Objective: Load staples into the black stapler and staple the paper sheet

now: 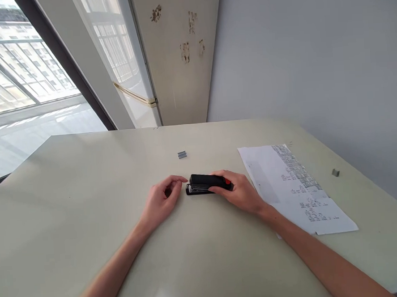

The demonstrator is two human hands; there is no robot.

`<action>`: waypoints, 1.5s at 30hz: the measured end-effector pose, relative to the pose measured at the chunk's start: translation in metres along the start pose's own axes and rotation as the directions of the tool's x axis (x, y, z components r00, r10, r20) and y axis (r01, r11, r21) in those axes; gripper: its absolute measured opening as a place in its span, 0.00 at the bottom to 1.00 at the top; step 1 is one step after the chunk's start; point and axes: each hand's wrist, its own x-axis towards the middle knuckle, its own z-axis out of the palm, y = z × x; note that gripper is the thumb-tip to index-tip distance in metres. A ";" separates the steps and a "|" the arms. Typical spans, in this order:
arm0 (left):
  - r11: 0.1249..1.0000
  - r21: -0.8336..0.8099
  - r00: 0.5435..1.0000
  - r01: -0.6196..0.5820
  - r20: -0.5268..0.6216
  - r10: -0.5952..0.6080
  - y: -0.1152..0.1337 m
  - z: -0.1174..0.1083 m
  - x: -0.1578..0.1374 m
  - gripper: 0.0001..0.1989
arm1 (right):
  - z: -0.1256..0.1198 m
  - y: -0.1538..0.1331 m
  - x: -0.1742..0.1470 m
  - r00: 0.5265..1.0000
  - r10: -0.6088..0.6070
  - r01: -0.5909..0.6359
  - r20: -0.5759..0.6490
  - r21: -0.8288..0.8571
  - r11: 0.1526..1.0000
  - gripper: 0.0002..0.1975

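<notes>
A black stapler [205, 180] with a red patch near its rear lies on the table, its front end pointing left. My right hand [239, 188] grips the rear of it, thumb along the near side and fingers over the top. Beside the front end is my left hand [163, 197], its fingers curled and the index finger and thumb brought together at the stapler's nose. Whether anything small is between those fingertips is too small to tell. Beyond the stapler lie a few short strips of staples [182, 154].
Printed paper sheets [270, 175] lie on the right of the pale table [88, 209], partly under my right forearm. A small grey object [335, 172] sits near the right edge. Behind the table stand a fridge [177, 78] and a wall [297, 62]; a window is at left.
</notes>
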 end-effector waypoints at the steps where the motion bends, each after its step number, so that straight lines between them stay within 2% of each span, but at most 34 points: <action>1: 1.000 -0.002 1.000 -0.003 -0.001 0.003 0.000 0.001 0.000 0.18 | 0.000 0.001 -0.002 0.999 0.037 -0.037 0.008 0.017 0.999 0.18; 6: 0.999 -0.043 1.000 0.015 -0.018 -0.016 0.000 0.002 0.001 0.17 | -0.005 0.005 -0.007 0.987 0.141 -0.129 -0.080 0.144 0.981 0.20; 9: 0.995 -0.081 0.997 0.049 -0.060 -0.054 0.002 0.004 0.001 0.17 | -0.005 0.004 -0.006 0.983 0.162 -0.152 -0.089 0.108 0.982 0.18; 12: 0.989 -0.127 0.975 0.078 -0.199 -0.102 0.001 0.003 0.003 0.16 | -0.003 0.003 -0.006 0.984 0.153 -0.150 -0.093 0.040 0.988 0.18; 15: 0.985 -0.154 0.921 0.080 -0.367 -0.132 0.000 -0.001 0.006 0.14 | -0.001 0.005 -0.007 0.984 0.135 -0.134 -0.112 0.020 0.991 0.17; 17: 0.982 -0.162 0.895 0.096 -0.418 -0.156 -0.002 -0.004 0.007 0.13 | 0.000 0.006 -0.008 0.985 0.133 -0.131 -0.112 0.030 0.991 0.16; 24: 0.974 -0.177 0.912 0.140 -0.360 -0.197 -0.004 -0.006 0.011 0.12 | 0.001 0.006 -0.009 0.985 0.143 -0.139 -0.100 0.043 0.989 0.17; 31: 0.975 -0.204 0.945 0.092 -0.290 -0.150 -0.009 -0.002 0.013 0.15 | -0.001 0.001 -0.008 0.999 -0.043 0.040 -0.011 -0.194 0.980 0.12; 38: 0.970 -0.239 0.970 0.041 -0.222 -0.096 -0.010 -0.006 0.010 0.21 | 0.005 0.000 -0.019 0.996 -0.063 0.061 -0.065 -0.026 0.998 0.08; 40: 0.922 -0.386 0.978 0.031 -0.180 -0.108 -0.008 -0.006 0.010 0.21 | 0.007 0.001 -0.023 0.982 -0.146 0.140 -0.118 -0.057 0.988 0.09; 41: 0.863 -0.505 0.983 0.039 -0.137 -0.124 -0.007 -0.006 0.010 0.21 | 0.008 0.000 -0.024 0.968 -0.209 0.197 -0.139 -0.095 0.976 0.10; 43: 0.651 -0.749 0.984 0.123 0.010 -0.175 -0.003 -0.004 0.010 0.23 | 0.008 -0.001 -0.026 0.922 -0.356 0.328 -0.154 -0.179 0.928 0.15; 45: 0.390 -0.879 0.955 0.274 0.201 -0.217 0.002 0.000 0.009 0.27 | 0.008 -0.004 -0.027 0.863 -0.483 0.440 -0.149 -0.248 0.863 0.20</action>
